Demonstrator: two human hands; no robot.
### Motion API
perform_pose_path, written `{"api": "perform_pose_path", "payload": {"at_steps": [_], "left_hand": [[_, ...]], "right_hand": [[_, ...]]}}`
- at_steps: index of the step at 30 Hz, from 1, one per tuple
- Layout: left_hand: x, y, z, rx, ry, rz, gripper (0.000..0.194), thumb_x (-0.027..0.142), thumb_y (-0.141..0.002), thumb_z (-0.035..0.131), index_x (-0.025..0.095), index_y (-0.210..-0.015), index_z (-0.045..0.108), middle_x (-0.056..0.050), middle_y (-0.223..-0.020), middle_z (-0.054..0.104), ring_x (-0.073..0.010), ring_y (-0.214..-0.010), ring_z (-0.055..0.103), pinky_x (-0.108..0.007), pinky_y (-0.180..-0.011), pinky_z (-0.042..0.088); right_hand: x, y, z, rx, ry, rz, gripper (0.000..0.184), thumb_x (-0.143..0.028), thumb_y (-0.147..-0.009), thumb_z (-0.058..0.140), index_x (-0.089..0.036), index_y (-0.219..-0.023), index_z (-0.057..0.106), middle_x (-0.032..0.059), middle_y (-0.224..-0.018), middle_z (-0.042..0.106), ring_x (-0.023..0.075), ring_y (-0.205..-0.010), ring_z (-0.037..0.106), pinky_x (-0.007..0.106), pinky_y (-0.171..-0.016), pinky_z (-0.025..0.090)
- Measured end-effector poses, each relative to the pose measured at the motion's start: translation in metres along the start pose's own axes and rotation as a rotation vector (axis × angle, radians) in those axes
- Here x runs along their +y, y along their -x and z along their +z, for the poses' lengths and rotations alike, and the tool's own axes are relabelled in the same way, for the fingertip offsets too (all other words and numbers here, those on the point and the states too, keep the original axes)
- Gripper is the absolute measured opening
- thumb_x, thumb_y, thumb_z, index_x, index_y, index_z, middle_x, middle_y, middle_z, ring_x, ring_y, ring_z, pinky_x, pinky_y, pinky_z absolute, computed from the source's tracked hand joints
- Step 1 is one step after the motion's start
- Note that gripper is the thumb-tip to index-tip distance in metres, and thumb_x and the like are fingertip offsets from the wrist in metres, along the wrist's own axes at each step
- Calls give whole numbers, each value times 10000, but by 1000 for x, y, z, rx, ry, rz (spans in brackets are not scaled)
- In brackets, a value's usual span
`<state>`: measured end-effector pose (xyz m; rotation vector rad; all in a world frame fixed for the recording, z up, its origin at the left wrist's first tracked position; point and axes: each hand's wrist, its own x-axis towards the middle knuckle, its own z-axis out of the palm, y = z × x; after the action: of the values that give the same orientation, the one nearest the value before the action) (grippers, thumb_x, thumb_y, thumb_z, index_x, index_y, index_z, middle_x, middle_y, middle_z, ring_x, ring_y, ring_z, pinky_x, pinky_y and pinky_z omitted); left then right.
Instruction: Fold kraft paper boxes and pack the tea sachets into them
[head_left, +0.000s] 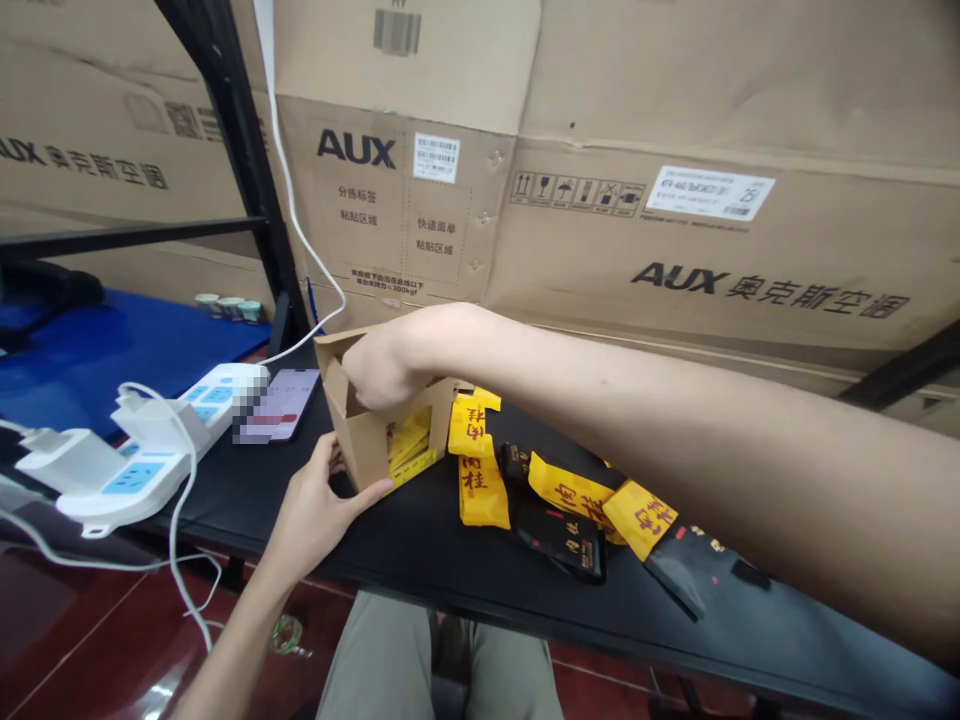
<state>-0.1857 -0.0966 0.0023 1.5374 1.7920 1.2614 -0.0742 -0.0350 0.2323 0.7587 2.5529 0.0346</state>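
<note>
A small brown cardboard box [367,440] with a window stands on the black table [420,550], yellow packets showing through the window. My left hand [319,505] presses against the box's lower left corner, thumb and fingers around it. My right hand [379,370] reaches into the open top, fingers curled and hidden inside, so what they hold is not visible. Yellow packets [480,470] and black packets [562,535] with red characters lie loose on the table to the right of the box, under my right forearm.
A white power strip [142,440] with plugged chargers and cables sits at the left, and a phone [277,405] lies next to it. Large AUX cardboard cartons [675,230] stand behind the table. A black rack post [247,170] rises at left. My knees are under the table edge.
</note>
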Motion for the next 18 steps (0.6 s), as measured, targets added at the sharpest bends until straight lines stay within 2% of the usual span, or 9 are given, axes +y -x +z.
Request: {"api": "perform_pose_path", "payload": {"at_steps": [3,5,8,10,14,16,18], "left_hand": [[0,0,0,-6,15,19,582,515,-737,795,251,-1175,519,-93,-1203,767,-302,-1113,743,-427,-928,613],[0,-1,0,-3,23,29,576,509,-737,794,250,-1175,525,-88,-1196,768,-297,-1100,747,-426,-927,613],[-1,-1,0,-1,33,34,563,508,-734,795,247,-1160,533,-84,-1179,771,-297,-1091,749,-424,-920,614],[-1,-1,0,1,32,35,578,510,-732,798,247,-1173,533,-85,-1185,769,-298,-1102,746,-421,-924,612],[-2,-1,0,-5,28,33,597,506,-724,807,249,-1187,530,-86,-1203,765,-300,-1121,739,-418,-933,607],[-2,-1,-1,-9,32,28,595,511,-723,806,251,-1181,530,-84,-1197,766,-298,-1114,741,-417,-929,607],[-2,-1,-1,-10,33,19,589,516,-723,805,253,-1174,530,-81,-1190,769,-295,-1109,743,-413,-920,611]], "right_hand": [[9,-13,1,-132,-194,101,275,-189,-953,594,-46,-754,720,23,-656,648,258,-951,719,479,-935,578],[16,-22,6,-168,-321,120,195,-203,-919,652,-64,-795,706,-12,-641,628,221,-915,713,443,-899,597],[24,-37,19,-250,-515,79,36,-115,-873,670,-91,-847,676,-50,-651,617,160,-849,701,364,-859,608],[28,-46,29,-317,-622,43,43,-53,-851,652,-94,-851,663,-53,-635,597,155,-803,698,350,-823,615],[30,-53,39,-268,-719,28,161,33,-747,699,-109,-797,643,-65,-576,534,178,-739,698,344,-766,624],[29,-47,35,-254,-706,42,120,16,-774,672,-100,-772,643,-58,-569,531,175,-725,695,333,-755,623],[28,-34,27,-188,-695,31,99,-37,-835,621,-84,-756,659,-33,-596,573,172,-727,696,326,-747,621]]}}
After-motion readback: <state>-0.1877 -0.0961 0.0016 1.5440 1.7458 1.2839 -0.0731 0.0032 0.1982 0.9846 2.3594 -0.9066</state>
